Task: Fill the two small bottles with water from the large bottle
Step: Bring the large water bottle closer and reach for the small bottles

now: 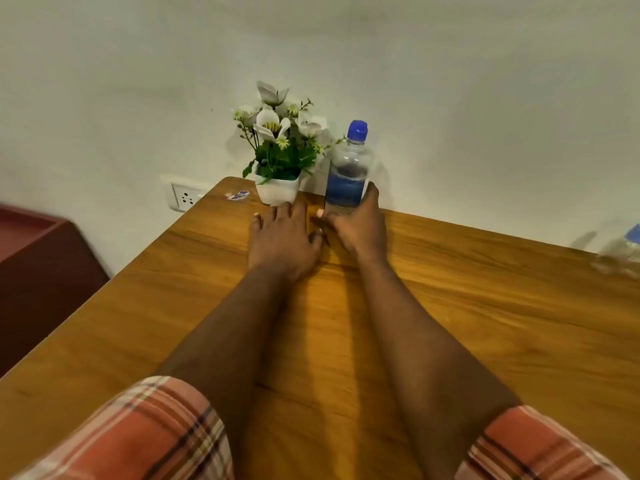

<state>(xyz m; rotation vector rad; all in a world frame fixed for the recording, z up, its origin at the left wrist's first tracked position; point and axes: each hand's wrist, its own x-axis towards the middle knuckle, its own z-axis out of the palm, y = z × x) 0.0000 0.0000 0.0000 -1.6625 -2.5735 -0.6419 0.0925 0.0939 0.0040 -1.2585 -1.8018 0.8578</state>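
At three o'clock a clear bottle (621, 252) is blurred and cut by the edge, and at twelve my right hand (358, 225) hides the foot of the capped bottle (348, 174).

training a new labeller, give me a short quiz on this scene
1. True or false: the cap is on the bottle.
2. Which hand grips the bottle: A left, B right, C both?
3. Fill in: the flower pot stands on the bottle's ____ side.

Key: 1 true. 2 B, the right hand. 3 left.
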